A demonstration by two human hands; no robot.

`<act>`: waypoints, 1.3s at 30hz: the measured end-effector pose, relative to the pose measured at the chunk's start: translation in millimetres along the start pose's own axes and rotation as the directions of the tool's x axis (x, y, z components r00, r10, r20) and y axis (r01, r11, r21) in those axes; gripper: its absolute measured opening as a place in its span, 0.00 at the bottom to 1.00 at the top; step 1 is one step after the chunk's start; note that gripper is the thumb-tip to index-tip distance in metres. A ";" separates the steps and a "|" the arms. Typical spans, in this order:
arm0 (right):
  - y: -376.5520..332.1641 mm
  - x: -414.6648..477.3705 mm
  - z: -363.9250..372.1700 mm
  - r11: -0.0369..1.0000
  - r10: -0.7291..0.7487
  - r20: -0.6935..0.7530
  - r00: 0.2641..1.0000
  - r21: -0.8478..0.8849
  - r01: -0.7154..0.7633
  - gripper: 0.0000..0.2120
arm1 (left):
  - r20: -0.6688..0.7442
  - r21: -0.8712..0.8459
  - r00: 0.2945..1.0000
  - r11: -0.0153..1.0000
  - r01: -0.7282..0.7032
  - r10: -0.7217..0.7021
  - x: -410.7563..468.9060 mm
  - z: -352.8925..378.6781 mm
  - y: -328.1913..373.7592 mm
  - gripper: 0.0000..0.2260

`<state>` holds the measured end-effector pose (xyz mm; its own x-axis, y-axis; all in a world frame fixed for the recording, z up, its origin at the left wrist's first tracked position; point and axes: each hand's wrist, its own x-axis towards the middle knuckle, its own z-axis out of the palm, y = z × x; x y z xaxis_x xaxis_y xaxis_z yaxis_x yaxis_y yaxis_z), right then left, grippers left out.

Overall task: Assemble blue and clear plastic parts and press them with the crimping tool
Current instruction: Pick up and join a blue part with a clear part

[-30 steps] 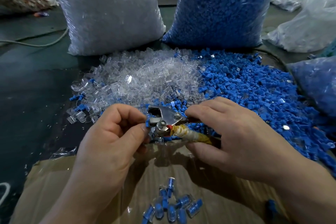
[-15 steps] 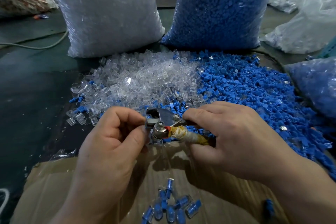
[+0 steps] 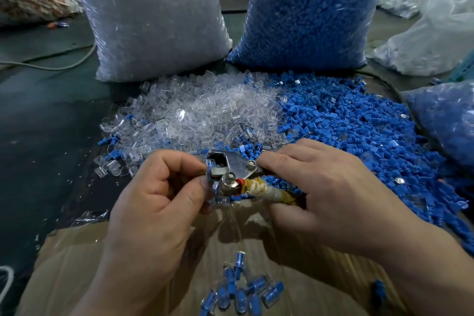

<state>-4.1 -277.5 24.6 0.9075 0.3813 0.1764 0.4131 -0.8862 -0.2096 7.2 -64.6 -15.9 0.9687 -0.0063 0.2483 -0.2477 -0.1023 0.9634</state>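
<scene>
My right hand (image 3: 331, 192) grips the taped handles of a metal crimping tool (image 3: 232, 170), whose jaws point left. A small blue and clear part (image 3: 209, 163) sits in the jaws, and my left hand (image 3: 156, 195) pinches it there between thumb and forefinger. Behind the hands lie a heap of loose clear parts (image 3: 200, 113) and a heap of loose blue parts (image 3: 359, 131). Several joined blue and clear pieces (image 3: 243, 290) lie on the cardboard (image 3: 77, 264) below the hands.
A big bag of clear parts (image 3: 151, 15) and a big bag of blue parts (image 3: 313, 7) stand at the back. Another bag of blue parts (image 3: 446, 115) lies at the right, with pale plastic bags (image 3: 433, 33) behind it. A grey cable (image 3: 51, 65) crosses the dark floor at the left.
Both hands and the tool have barely moved. The left thumb and forefinger have closed in tighter at the tool's jaws.
</scene>
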 end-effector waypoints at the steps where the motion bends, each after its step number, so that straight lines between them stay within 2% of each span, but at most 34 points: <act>1: 0.4 0.4 -0.3 1.000 -0.002 -0.008 1.000 0.011 0.002 0.29 | 0.006 0.003 1.000 1.000 -0.001 0.001 0.0 -0.5 -0.4 0.06; 10: -1.9 -1.8 -1.0 0.999 -0.037 -0.102 0.994 0.013 0.038 0.26 | -0.039 -0.026 0.998 0.999 0.041 -0.042 0.1 -3.0 0.9 0.08; 15: 2.9 -0.1 4.0 0.998 0.035 -0.022 0.999 -0.041 -0.036 0.28 | -0.060 0.186 0.988 0.971 0.149 -0.140 0.5 -0.9 -8.6 0.05; 18: 11.4 2.7 5.6 0.991 0.094 -0.011 0.995 -0.098 -0.095 0.30 | -0.067 0.191 0.979 0.960 0.204 -0.194 3.0 -3.7 -10.9 0.09; 21: 18.8 7.3 6.4 0.977 0.141 -0.011 0.990 -0.162 -0.141 0.29 | 0.021 0.219 0.967 0.945 0.242 -0.253 1.5 -0.3 -7.8 0.09; 25: 21.1 14.9 7.8 0.955 0.208 0.084 0.974 -0.233 -0.184 0.28 | 0.041 0.274 0.967 0.934 0.231 -0.251 -4.0 7.3 -5.3 0.09; 27: 21.1 14.1 7.8 0.957 0.210 0.059 0.976 -0.217 -0.193 0.26 | 0.020 0.276 0.970 0.934 0.228 -0.243 -5.0 8.3 -3.7 0.10; 29: 11.0 10.5 5.3 0.975 0.170 -0.055 0.984 -0.139 -0.176 0.24 | -0.001 0.274 0.970 0.933 0.234 -0.243 -6.4 10.3 -1.7 0.11; 31: -9.0 7.5 5.6 0.994 0.069 -0.140 0.988 -0.079 -0.081 0.20 | -0.009 0.306 0.974 0.927 0.217 -0.225 -8.2 13.5 1.4 0.12; 33: -23.5 7.4 11.9 0.997 -0.040 -0.143 0.989 -0.070 0.030 0.13 | 0.006 0.355 0.984 0.920 0.164 -0.178 -9.3 15.1 4.7 0.11; 35: -28.3 8.0 17.4 0.995 -0.088 -0.137 0.987 -0.068 0.079 0.07 | 0.028 0.351 0.992 0.930 0.105 -0.123 -10.8 14.6 7.0 0.09; 38: -25.4 7.0 16.6 0.997 -0.078 -0.158 0.984 -0.025 0.075 0.06 | 0.047 0.311 0.998 0.950 0.021 -0.037 -13.9 13.7 11.8 0.03; 39: -24.3 6.1 15.6 0.997 -0.074 -0.168 0.983 0.007 0.076 0.08 | 0.050 0.231 0.997 0.972 0.052 -0.065 -13.9 13.4 14.0 0.03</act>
<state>-7.4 -249.5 15.8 0.8487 0.3963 0.3503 0.4818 -0.8525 -0.2027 -9.4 -79.3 -7.2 0.9824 -0.0494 0.1800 -0.1862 -0.3296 0.9256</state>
